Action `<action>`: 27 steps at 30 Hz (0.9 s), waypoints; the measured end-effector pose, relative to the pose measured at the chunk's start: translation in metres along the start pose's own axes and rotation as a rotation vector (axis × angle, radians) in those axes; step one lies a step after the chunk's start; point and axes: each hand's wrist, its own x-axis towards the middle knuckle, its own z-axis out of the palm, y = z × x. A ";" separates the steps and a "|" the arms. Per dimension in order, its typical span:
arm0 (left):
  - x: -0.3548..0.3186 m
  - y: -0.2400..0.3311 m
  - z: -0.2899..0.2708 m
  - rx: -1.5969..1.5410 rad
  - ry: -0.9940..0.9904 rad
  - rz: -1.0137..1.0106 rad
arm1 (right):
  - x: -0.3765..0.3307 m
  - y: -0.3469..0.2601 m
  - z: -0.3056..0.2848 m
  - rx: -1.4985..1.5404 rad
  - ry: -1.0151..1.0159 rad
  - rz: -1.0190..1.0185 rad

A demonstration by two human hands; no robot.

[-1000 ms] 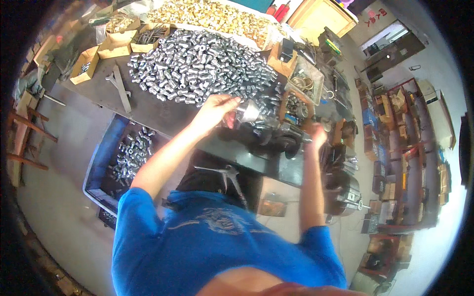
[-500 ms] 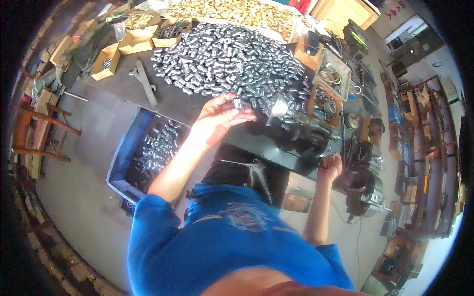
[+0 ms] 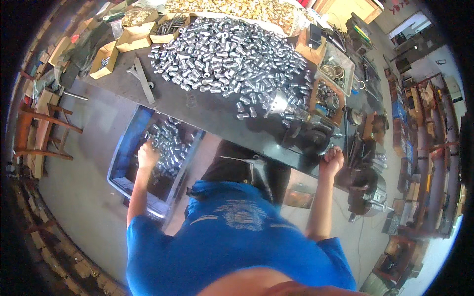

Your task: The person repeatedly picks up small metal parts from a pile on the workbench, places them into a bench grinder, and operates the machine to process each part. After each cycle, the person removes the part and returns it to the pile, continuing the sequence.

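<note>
Hanging over the blue rectangular plastic crate (image 3: pixel 127 137) at nine o'clock, my left hand (image 3: pixel 148 155) is pointing its curled fingers toward the small silver metal fittings (image 3: pixel 170 143) piled loosely inside. I am seeing its grip drawn in narrow, but I cannot tell whether it is holding a fitting or touching one. At three o'clock, my right hand (image 3: pixel 333 162) is curling into a narrow grip just beside the dark metal clamping fixture (image 3: pixel 306 135); whether the fingers are closing around anything, I cannot tell. That fixture is sitting near the edge of the dark, flat worktop (image 3: pixel 217 118), and a shiny silver cone-shaped metal piece (image 3: pixel 278 103) is standing out beyond it between one and two o'clock. Toward twelve, a broad heap of silver hexagonal metal fittings (image 3: pixel 217 59) is spreading across the worktop, with a few loose ones lying near the cone. Behind the heap, a bed of gold-coloured metal pieces (image 3: pixel 227 7) is reaching the top of my view. At ten o'clock, a long grey steel wrench (image 3: pixel 141 81) is lying flat, and open tan cardboard boxes (image 3: pixel 136 44) are standing past it, toward eleven.
</note>
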 end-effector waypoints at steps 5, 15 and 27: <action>0.013 0.097 -0.045 -0.289 0.089 0.285 | -0.002 -0.003 0.004 -0.035 0.012 0.018; 0.049 0.252 0.011 -0.038 0.028 0.854 | -0.002 0.001 -0.006 0.071 -0.065 0.033; 0.040 0.240 0.025 -0.010 0.088 0.917 | -0.008 -0.009 0.009 -0.015 0.065 0.075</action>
